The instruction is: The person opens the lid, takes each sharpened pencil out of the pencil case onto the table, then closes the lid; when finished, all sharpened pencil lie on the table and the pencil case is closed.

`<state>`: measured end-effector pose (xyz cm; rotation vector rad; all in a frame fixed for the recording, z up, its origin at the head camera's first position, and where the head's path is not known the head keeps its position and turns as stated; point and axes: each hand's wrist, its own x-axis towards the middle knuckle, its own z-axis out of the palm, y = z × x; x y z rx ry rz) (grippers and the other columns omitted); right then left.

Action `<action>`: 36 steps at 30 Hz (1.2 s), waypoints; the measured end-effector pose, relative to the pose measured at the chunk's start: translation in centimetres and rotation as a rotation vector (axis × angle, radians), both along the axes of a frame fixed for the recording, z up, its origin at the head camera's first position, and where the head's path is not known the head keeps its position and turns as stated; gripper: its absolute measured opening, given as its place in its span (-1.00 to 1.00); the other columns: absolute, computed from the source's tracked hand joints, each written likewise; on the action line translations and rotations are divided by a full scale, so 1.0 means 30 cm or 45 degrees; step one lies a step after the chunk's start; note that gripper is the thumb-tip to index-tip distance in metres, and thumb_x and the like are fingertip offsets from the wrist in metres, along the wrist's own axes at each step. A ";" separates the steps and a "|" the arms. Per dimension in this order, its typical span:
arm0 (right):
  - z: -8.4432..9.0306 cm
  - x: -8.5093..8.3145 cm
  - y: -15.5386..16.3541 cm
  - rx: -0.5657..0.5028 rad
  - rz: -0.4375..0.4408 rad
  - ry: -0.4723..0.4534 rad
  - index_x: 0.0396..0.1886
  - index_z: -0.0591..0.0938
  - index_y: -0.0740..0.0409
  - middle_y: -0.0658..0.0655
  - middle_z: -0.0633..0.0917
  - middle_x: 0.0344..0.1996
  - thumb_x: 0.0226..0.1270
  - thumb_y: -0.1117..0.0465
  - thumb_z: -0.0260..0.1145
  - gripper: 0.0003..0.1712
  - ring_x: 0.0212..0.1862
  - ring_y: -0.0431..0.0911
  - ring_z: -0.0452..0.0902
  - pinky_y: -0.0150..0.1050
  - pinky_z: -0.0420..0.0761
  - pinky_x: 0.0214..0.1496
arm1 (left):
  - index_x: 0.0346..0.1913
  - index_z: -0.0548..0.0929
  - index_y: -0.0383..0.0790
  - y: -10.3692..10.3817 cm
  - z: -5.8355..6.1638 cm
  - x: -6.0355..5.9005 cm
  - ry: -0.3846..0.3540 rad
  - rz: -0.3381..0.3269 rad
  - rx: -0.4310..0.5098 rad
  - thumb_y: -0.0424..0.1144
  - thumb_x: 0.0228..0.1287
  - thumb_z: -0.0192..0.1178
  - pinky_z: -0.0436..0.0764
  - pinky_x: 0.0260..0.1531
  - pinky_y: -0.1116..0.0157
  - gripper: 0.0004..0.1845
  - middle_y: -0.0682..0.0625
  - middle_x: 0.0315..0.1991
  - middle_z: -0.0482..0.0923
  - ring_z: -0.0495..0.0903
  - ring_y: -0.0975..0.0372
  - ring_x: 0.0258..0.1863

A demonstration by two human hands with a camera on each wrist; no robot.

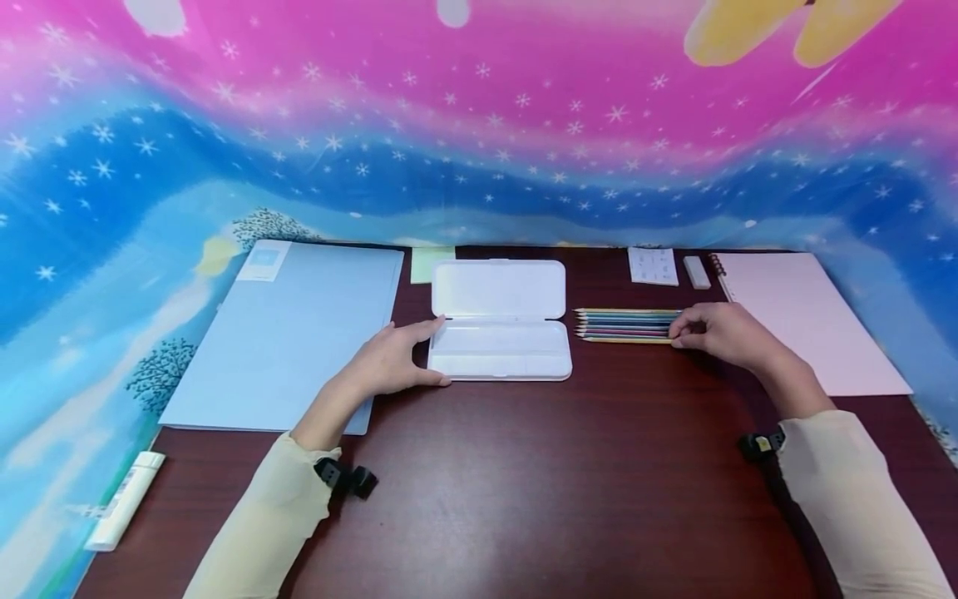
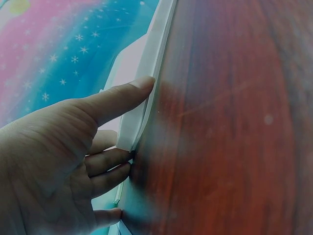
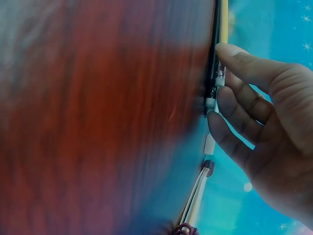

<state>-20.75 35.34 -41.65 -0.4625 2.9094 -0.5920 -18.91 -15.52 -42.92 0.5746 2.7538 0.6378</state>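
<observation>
A white pencil case (image 1: 499,287) lies unfolded on the table, its lid flat behind the bottom tray, with nothing visible inside. My left hand (image 1: 389,359) grips the left end of that tray, thumb along the front edge and fingertips by the hinge; in the left wrist view the thumb (image 2: 124,98) presses the white side wall. To the right, several colored pencils (image 1: 621,324) lie side by side in a row, points toward the case. My right hand (image 1: 728,333) pinches their blunt ends between thumb and fingers, which hide those ends in the head view.
A blue folder (image 1: 299,333) lies at left, with a white tube (image 1: 127,503) nearer me. Behind the case is a green paper (image 1: 428,264). A small printed sheet (image 1: 653,266), an eraser (image 1: 697,273) and a pink spiral notebook (image 1: 816,324) are at right. A patterned cloth hangs behind.
</observation>
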 end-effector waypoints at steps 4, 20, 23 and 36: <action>-0.001 -0.007 -0.004 0.008 -0.012 -0.032 -0.28 0.77 0.04 0.01 0.79 -0.27 0.39 0.19 0.39 -0.93 -0.31 -0.16 0.51 -0.21 0.53 -0.17 | 0.60 0.18 -0.02 0.000 -0.001 -0.001 0.000 0.004 0.000 0.19 0.10 0.47 0.00 0.60 -0.15 0.06 -0.13 0.51 0.34 0.34 0.02 0.50; 0.089 -0.075 -0.160 -0.172 -0.027 -0.004 0.19 0.69 -0.06 0.08 0.76 -0.07 0.50 -0.06 0.27 -0.62 -0.07 -0.03 0.59 -0.09 0.53 -0.04 | 0.60 0.19 -0.05 0.000 -0.004 0.002 0.014 -0.005 -0.003 0.20 0.10 0.47 0.01 0.60 -0.15 0.07 -0.12 0.51 0.34 0.34 0.02 0.50; 0.090 -0.111 -0.227 -0.258 0.001 -0.026 0.39 0.55 -0.11 0.12 0.74 0.03 0.50 -0.12 0.24 -0.46 0.01 0.00 0.63 -0.07 0.58 0.02 | 0.60 0.19 -0.06 0.002 -0.001 0.004 0.014 -0.011 0.000 0.20 0.10 0.47 0.02 0.59 -0.16 0.07 -0.11 0.52 0.33 0.34 0.02 0.50; 0.089 -0.192 -0.483 -0.598 0.045 -0.260 0.65 0.12 -0.01 0.30 0.52 0.37 0.54 -0.17 0.17 -0.16 -0.08 0.09 0.72 0.08 0.69 0.10 | 0.67 -0.25 -0.10 -0.001 0.000 0.008 -0.009 0.076 0.026 0.23 0.00 0.53 0.12 0.56 -0.16 0.40 -0.06 0.48 0.40 0.30 -0.15 0.49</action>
